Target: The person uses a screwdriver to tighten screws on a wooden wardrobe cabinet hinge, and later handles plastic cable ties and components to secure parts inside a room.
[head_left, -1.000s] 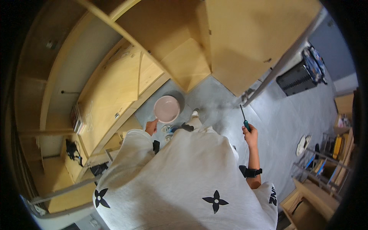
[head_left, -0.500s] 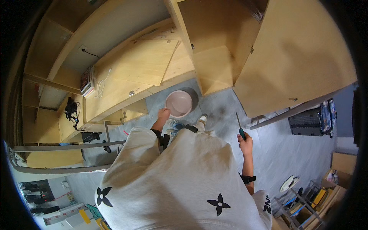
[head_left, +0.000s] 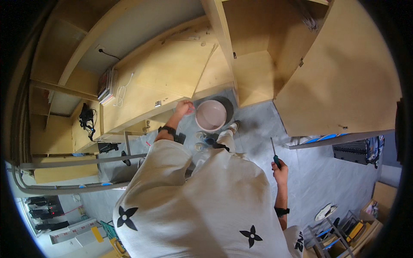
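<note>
My right hand [head_left: 280, 172] is closed around the dark green handle of a screwdriver [head_left: 275, 155], its thin shaft pointing away from me above the floor. Stretched toward the front edge of the wooden desk [head_left: 142, 92], my left hand [head_left: 185, 108] has curled fingers. Whatever it may hold is too small and blurred to name. Just right of that hand, a pink plastic basin [head_left: 211, 115] stands on the grey floor. A loose wooden panel [head_left: 180, 64] lies on the desktop, and a small metal hinge [head_left: 158, 103] sits near the desk's edge.
An open wooden cabinet [head_left: 249, 77] stands ahead, its door [head_left: 340, 81] swung out to the right. Books [head_left: 107, 86] and a white cable [head_left: 122, 92] rest on the desk. A metal rail [head_left: 86, 163] runs at left. A black crate [head_left: 352, 151] is at right.
My left hand has moved forward, from above the basin's near side to the desk's front edge. The right hand still grips the screwdriver. The whole view has shifted slightly.
</note>
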Action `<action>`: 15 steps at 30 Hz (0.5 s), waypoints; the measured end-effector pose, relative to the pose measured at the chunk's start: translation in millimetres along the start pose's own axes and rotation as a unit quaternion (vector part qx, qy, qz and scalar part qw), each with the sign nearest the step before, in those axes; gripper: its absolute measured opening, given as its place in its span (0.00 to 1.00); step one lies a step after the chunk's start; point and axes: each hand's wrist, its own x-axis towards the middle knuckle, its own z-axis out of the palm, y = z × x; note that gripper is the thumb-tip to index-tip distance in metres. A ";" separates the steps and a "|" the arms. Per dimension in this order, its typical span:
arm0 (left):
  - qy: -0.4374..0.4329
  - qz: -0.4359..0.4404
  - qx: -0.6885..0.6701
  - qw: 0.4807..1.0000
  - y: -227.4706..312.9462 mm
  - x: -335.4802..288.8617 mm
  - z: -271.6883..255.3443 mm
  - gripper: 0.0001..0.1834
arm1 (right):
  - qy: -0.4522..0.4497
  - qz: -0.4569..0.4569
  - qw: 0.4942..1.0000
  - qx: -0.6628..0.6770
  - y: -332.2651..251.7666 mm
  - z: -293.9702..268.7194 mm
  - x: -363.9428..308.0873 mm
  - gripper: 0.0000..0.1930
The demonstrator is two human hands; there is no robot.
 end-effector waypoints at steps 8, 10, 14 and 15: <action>0.018 0.132 0.152 0.979 139.9 203.6 -65.3 0.10 | 0.033 0.135 0.989 0.049 -67.7 17.6 8.2 0.13; 0.042 0.174 0.308 0.934 182.1 239.4 -61.6 0.13 | 0.021 0.132 0.991 0.030 -88.3 27.6 14.8 0.14; 0.088 0.175 0.535 0.822 249.5 288.5 -28.0 0.16 | 0.020 0.075 0.996 -0.050 -117.2 47.4 22.7 0.14; 0.089 0.176 0.528 0.826 256.5 303.7 -38.9 0.16 | 0.029 0.040 0.995 -0.087 -127.9 51.1 29.9 0.13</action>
